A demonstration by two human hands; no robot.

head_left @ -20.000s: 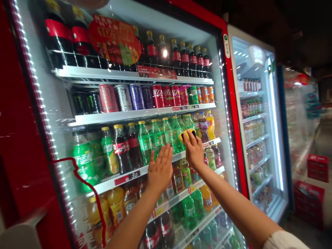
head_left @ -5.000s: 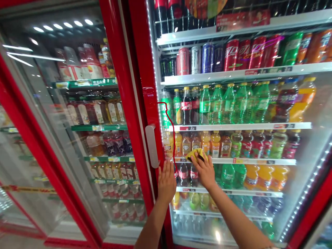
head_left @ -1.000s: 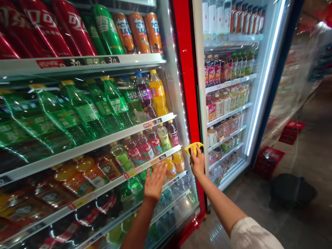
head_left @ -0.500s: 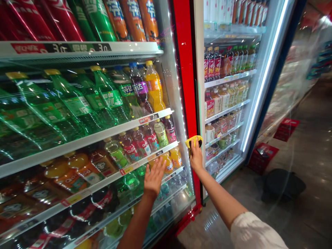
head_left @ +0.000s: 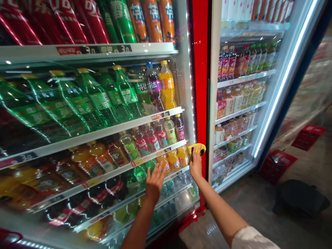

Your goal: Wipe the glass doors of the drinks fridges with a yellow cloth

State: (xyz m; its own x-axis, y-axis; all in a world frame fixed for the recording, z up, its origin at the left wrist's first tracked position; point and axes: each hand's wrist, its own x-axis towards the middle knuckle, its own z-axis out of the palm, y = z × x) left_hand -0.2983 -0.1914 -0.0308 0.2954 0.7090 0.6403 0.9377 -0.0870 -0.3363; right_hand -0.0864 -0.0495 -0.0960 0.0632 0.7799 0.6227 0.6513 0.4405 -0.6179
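My right hand (head_left: 196,166) presses a yellow cloth (head_left: 199,148) with dark patches against the glass door at its right edge, beside the red door frame (head_left: 201,86). My fingers lie over the cloth and hide part of it. To the left, my left hand (head_left: 155,182) is spread with its fingers apart, at the glass in front of the lower shelves. Behind it are small orange drink bottles (head_left: 173,159). Whether the left palm fully touches the glass I cannot tell.
Inside the cooler, green soda bottles (head_left: 100,97) and red cans (head_left: 89,20) fill the upper shelves. A second lit cooler (head_left: 241,77) stands to the right. On the floor are a dark round object (head_left: 301,199) and a red box (head_left: 278,166).
My right hand has slid the cloth left, from the red frame onto the edge of the glass. The view has turned left, while my left hand stays spread at the glass.
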